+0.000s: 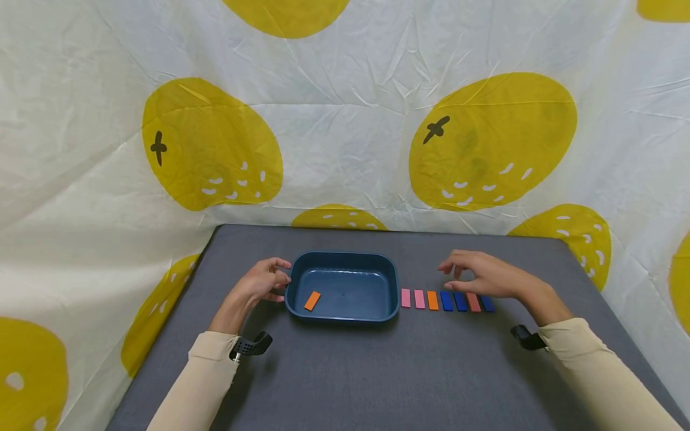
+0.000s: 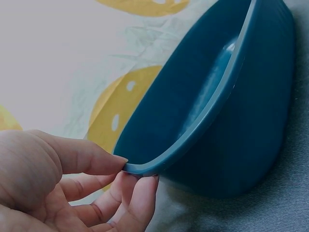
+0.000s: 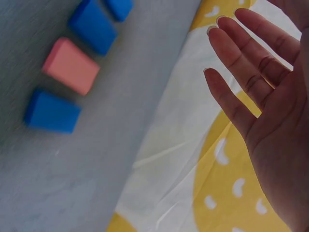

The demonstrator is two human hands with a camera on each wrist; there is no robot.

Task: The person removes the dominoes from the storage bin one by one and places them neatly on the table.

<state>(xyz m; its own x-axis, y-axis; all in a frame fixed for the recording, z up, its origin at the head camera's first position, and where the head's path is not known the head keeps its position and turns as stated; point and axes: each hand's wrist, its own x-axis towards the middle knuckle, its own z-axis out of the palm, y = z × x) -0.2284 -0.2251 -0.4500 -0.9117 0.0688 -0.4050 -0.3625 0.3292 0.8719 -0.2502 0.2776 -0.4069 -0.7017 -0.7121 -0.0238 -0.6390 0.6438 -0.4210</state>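
A dark blue plastic basin stands on the grey table, with one orange block lying in its left part. My left hand pinches the basin's left rim; in the left wrist view the thumb is above and the fingers are below it. To the basin's right runs a row of small flat blocks: pink blocks, an orange block, blue blocks and a darker pink block. Above the row's right part hovers my right hand, its fingers relaxed and holding nothing.
The grey tabletop extends in front of the basin and the row. A white curtain with yellow fruit shapes hangs behind and along the sides. Each wrist wears a black band.
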